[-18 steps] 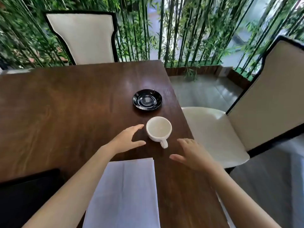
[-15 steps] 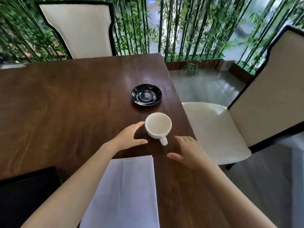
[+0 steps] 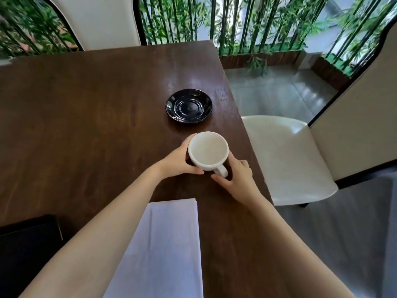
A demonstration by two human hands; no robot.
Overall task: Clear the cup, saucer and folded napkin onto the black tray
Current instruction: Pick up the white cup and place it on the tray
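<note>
A white cup [image 3: 208, 150] stands upright on the dark wooden table [image 3: 86, 117], its handle turned toward me. My left hand [image 3: 179, 160] wraps the cup's left side. My right hand [image 3: 237, 179] holds the right side, thumb under the handle. An empty black saucer [image 3: 189, 106] lies just beyond the cup, apart from it. The folded white napkin [image 3: 165, 250] lies flat near the table's front edge, partly under my left forearm. A corner of the black tray [image 3: 25, 250] shows at the lower left.
The table's right edge runs close beside the cup and saucer. A cream chair [image 3: 287, 155] stands to the right, another [image 3: 101, 20] at the far side. Bamboo stems and a planter line the back.
Both hands have closed in from open, hovering positions onto the cup's two sides. The cup, saucer and napkin have stayed in place on the table.
</note>
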